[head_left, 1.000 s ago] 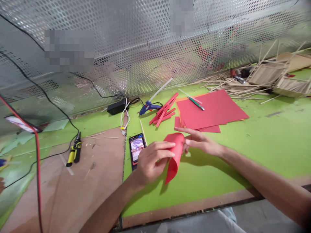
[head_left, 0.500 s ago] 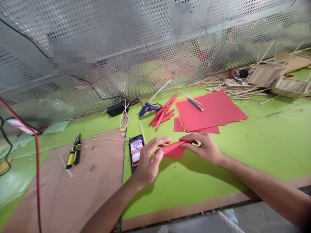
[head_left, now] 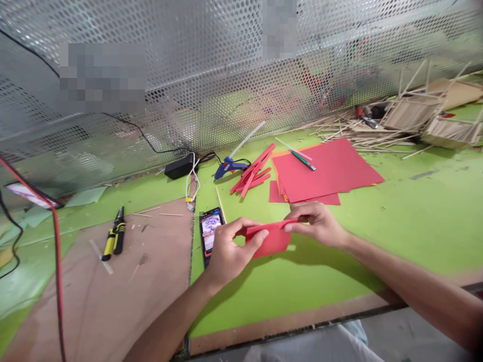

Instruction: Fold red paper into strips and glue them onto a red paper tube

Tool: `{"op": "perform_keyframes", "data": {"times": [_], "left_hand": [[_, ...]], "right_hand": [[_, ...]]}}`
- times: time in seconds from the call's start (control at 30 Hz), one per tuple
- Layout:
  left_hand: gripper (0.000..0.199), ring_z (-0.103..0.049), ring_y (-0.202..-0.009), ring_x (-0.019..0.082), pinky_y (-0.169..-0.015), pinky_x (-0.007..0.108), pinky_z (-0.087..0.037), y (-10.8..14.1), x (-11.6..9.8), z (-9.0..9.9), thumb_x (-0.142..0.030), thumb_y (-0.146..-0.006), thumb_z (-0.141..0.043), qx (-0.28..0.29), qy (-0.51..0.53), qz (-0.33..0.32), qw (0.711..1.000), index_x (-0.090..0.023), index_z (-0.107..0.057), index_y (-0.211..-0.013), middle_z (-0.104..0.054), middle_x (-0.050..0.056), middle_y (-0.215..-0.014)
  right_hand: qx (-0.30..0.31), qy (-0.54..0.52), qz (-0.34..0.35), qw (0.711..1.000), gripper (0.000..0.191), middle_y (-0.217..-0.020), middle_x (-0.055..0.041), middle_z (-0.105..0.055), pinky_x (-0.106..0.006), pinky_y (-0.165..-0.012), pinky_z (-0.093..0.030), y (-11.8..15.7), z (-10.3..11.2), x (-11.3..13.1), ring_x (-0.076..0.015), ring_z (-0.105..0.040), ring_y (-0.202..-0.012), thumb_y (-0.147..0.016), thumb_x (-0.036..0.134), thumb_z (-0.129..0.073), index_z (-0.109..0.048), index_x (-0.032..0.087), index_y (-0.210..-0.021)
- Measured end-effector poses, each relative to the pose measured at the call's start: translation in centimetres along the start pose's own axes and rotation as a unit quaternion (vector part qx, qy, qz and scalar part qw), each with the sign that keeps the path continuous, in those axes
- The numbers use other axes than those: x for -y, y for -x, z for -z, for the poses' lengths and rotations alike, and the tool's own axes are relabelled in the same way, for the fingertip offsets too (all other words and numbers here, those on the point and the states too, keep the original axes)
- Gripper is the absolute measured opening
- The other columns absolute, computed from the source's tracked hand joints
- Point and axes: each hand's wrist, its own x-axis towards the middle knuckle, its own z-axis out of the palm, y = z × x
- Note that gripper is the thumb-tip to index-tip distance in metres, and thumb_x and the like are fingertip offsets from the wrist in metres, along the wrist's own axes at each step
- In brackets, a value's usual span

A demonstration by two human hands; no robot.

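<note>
A small piece of red paper (head_left: 272, 240) is held above the green tabletop between my two hands, its top edge folded over. My left hand (head_left: 234, 251) grips its left end, thumb on the near face and fingers behind. At the upper right corner, my right hand (head_left: 320, 224) pinches the paper between thumb and fingers. Just beyond lie larger red sheets (head_left: 328, 168) with a green-handled cutter (head_left: 303, 160) on top. Narrow red paper strips (head_left: 257, 171) are heaped to their left. Partly behind my left hand is a phone (head_left: 212, 231) with a lit screen.
A blue glue gun (head_left: 229, 167) with a glue stick stands near a black adapter (head_left: 179, 166) and white cable. Yellow-black pliers (head_left: 114, 234) lie on the brown board at left. Thin wooden sticks (head_left: 350, 131) and stick frames (head_left: 415, 113) fill the back right, before a perforated metal screen (head_left: 211, 75).
The red paper has been turned so its broad face shows toward me. My left thumb has moved right onto that face, and my right hand has shifted slightly.
</note>
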Motion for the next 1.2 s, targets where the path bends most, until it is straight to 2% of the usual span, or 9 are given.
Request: {"op": "perform_keyframes", "data": {"times": [0.07,0.13,0.33,0.53,0.73,0.8,0.93,1.1,1.2], "left_hand": [[0.010,-0.077,-0.079,0.015,-0.071,0.020,-0.061,-0.4,0.2,0.1,-0.030,-0.092,-0.079,0.037,0.032,0.055,0.997,-0.021,-0.080,-0.095,-0.081,0.001,-0.089],[0.012,-0.079,-0.082,0.016,-0.075,0.021,-0.062,-0.7,0.2,0.2,-0.030,-0.090,-0.080,0.066,0.043,0.084,0.993,-0.021,-0.082,-0.098,-0.083,0.001,-0.092],[0.014,-0.080,-0.082,0.017,-0.075,0.022,-0.062,-0.4,0.0,-0.7,-0.021,-0.093,-0.074,0.115,0.015,0.092,0.989,-0.024,-0.086,-0.100,-0.084,0.000,-0.093],[0.038,-0.079,-0.082,0.014,-0.082,0.022,-0.063,0.2,0.3,-1.9,-0.004,-0.085,-0.069,0.069,-0.014,0.038,0.997,-0.023,-0.082,-0.115,-0.083,-0.001,-0.093],[0.040,-0.080,-0.082,0.015,-0.085,0.024,-0.064,0.2,0.4,-1.9,-0.004,-0.084,-0.068,0.050,-0.051,-0.007,0.997,-0.023,-0.083,-0.115,-0.084,-0.001,-0.095],[0.041,-0.080,-0.081,0.016,-0.084,0.025,-0.064,0.0,0.5,-1.5,-0.004,-0.083,-0.069,0.046,-0.064,-0.001,0.997,-0.024,-0.082,-0.116,-0.084,-0.001,-0.094],[0.040,-0.079,-0.080,0.015,-0.080,0.024,-0.064,-0.7,1.2,-0.5,-0.006,-0.083,-0.070,0.042,-0.086,0.007,0.995,-0.025,-0.083,-0.116,-0.084,-0.002,-0.093],[0.031,-0.075,-0.081,0.014,-0.082,0.023,-0.060,-1.7,2.4,1.3,-0.011,-0.091,-0.066,0.041,-0.120,-0.067,0.990,-0.024,-0.083,-0.114,-0.082,0.001,-0.096],[0.033,-0.073,-0.084,0.014,-0.083,0.025,-0.058,-2.4,3.1,2.7,-0.012,-0.093,-0.064,0.030,-0.163,-0.074,0.983,-0.022,-0.080,-0.120,-0.080,0.003,-0.098]], "right_hand": [[-0.016,-0.045,-0.036,0.998,0.037,-0.063,-0.0004,-0.061,-0.027,-0.051,-0.034,0.0,0.0,-0.1,-0.0113,-0.047,-0.054,-0.091,0.050,-0.078,-0.075,0.016,-0.077],[-0.002,-0.037,-0.046,0.998,0.037,-0.061,0.0016,-0.055,-0.027,-0.051,-0.032,0.1,-0.2,-0.2,-0.0105,-0.043,-0.053,-0.094,0.047,-0.074,-0.071,0.016,-0.074],[0.081,0.061,-0.054,0.993,0.030,-0.060,0.0036,-0.050,-0.025,-0.052,-0.030,0.6,-1.7,-0.4,-0.0095,-0.040,-0.056,-0.095,0.036,-0.066,-0.067,0.015,-0.073],[0.106,0.121,-0.058,0.985,0.030,-0.057,0.0052,-0.047,-0.026,-0.051,-0.027,0.8,-2.3,-0.4,-0.0084,-0.036,-0.053,-0.096,0.032,-0.061,-0.064,0.016,-0.071],[0.113,0.120,-0.026,0.986,0.038,-0.055,0.0061,-0.037,-0.028,-0.052,-0.024,0.8,-2.1,0.2,-0.0086,-0.031,-0.052,-0.098,0.026,-0.054,-0.048,0.019,-0.061],[0.105,0.125,-0.024,0.986,0.042,-0.055,0.0064,-0.034,-0.028,-0.052,-0.024,0.8,-2.0,0.4,-0.0089,-0.029,-0.052,-0.100,0.030,-0.053,-0.045,0.020,-0.060],[0.078,0.134,-0.036,0.987,0.041,-0.056,0.0056,-0.040,-0.028,-0.053,-0.026,0.7,-1.3,0.5,-0.0095,-0.035,-0.052,-0.101,0.033,-0.053,-0.050,0.019,-0.063],[0.053,0.122,-0.072,0.988,0.042,-0.058,0.0037,-0.047,-0.029,-0.055,-0.030,0.4,-0.2,0.5,-0.0110,-0.040,-0.054,-0.102,0.041,-0.053,-0.056,0.019,-0.066],[0.006,0.100,-0.067,0.993,0.045,-0.059,0.0032,-0.048,-0.029,-0.055,-0.031,0.2,0.8,0.6,-0.0113,-0.041,-0.055,-0.101,0.045,-0.054,-0.055,0.019,-0.065]]}}
